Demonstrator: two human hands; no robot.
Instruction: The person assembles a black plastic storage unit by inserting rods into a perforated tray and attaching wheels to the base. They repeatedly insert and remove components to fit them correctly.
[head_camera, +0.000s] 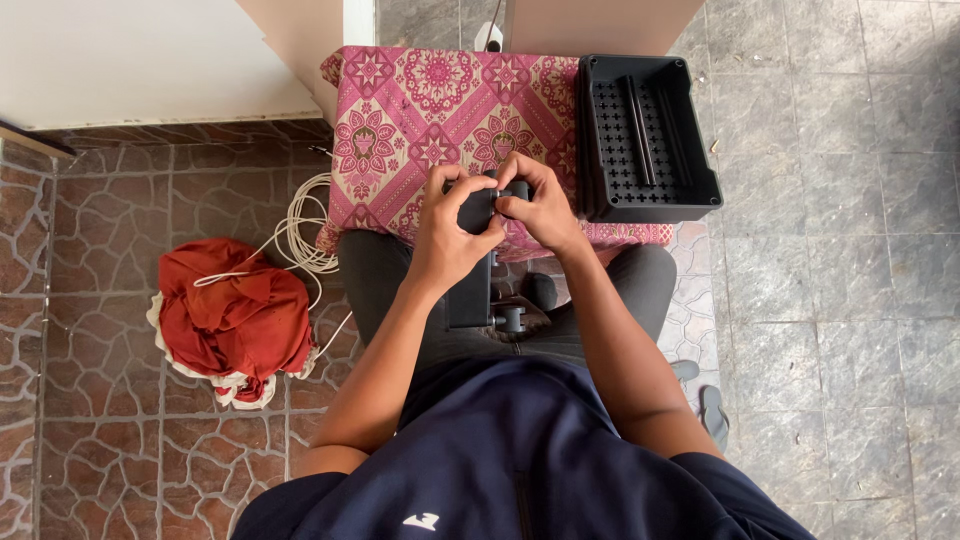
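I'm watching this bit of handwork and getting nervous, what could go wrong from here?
The black part is held over the lap by the left hand and right hand alone; a slip could drop it to the tiled floor. The fingertips pinch close at its top end and might get nipped. The black tray overhangs the patterned cloth and could tip if bumped.

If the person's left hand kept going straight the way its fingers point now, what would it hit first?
The left hand points up and right, onto the black plastic part it grips. Beyond that, it would probably meet the right hand first, with the pink patterned cloth behind; depth is hard to judge.
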